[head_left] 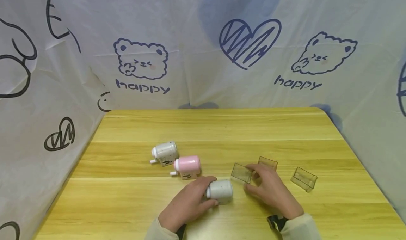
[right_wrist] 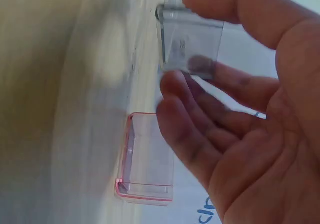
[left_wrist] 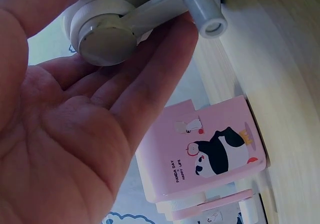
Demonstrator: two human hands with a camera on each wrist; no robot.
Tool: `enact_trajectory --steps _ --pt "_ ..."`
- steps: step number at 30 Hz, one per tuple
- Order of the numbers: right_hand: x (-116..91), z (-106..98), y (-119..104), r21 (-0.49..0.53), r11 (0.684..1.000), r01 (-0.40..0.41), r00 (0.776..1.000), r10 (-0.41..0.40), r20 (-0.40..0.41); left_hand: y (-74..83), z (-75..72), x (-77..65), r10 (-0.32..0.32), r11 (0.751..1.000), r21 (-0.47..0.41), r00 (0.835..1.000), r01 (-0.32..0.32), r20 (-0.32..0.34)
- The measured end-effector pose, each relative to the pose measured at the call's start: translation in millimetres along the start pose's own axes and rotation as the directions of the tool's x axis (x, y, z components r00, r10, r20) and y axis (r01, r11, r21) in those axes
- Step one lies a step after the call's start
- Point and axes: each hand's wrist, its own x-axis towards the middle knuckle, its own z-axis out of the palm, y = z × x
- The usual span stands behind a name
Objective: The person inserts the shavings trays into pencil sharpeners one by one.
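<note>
In the head view, the person's left-hand grip (head_left: pixel 190 202) curls round a grey plastic hand-crank sharpener (head_left: pixel 221 190) at the near side of the yellow wood-grain tabletop (head_left: pixel 127 211); the right-hand grip (head_left: pixel 268 188) pinches a clear grey rectangular plastic bin (head_left: pixel 241 173). The left wrist view shows a pink panda-printed plastic sharpener (left_wrist: pixel 210 146) nearby. The right wrist view shows a clear red-edged plastic bin (right_wrist: pixel 150 192) near the pinched one.
</note>
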Motion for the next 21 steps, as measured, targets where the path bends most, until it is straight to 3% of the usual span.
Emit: enact_trajectory --steps 5,9,21 --pt "0.6 3.0 -1.6 0.075 0.997 -0.025 0.996 0.018 0.086 0.2 0.1 -0.9 0.010 1.000 0.013 1.000 -0.010 -0.010" --pt "-1.1 4.2 -1.4 0.106 0.994 0.002 0.991 -0.016 0.135 0.6 0.0 -1.1 0.014 1.000 0.015 1.000 -0.014 -0.008" --pt "-3.6 7.1 -0.3 0.114 0.993 0.027 0.980 -0.048 0.192 1.3 0.1 -1.5 0.011 1.000 0.013 1.000 -0.011 -0.006"
